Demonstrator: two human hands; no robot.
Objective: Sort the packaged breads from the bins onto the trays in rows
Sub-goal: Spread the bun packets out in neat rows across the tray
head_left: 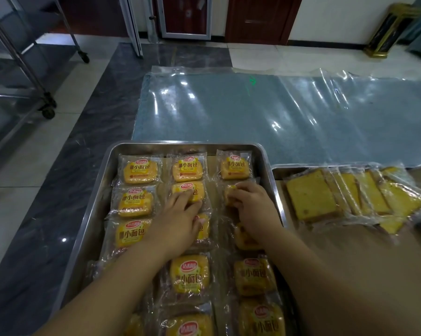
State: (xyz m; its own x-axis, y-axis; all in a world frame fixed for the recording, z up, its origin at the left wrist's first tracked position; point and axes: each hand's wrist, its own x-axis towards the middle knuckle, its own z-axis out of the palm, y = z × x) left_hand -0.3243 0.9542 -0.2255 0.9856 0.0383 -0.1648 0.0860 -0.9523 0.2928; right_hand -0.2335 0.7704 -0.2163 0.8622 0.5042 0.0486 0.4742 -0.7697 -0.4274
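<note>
I see the breads (189, 275) lying in three rows in the tray (98, 190), second row from the far end under both hands. The left hand (178, 219) lies flat, fingers straight, on the middle pack (195, 189), and the right hand (253, 209) curls its fingers round the right pack (227, 197). Just beside it on the right, a second tray (277, 169) holds cake slices (308, 197).

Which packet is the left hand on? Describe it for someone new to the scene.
Start at the steel tray holding small yellow bread packets in three columns. Take the middle column and find the second packet from the far edge. Unlike its neighbours, it has the left hand resting its fingers on it.
</note>
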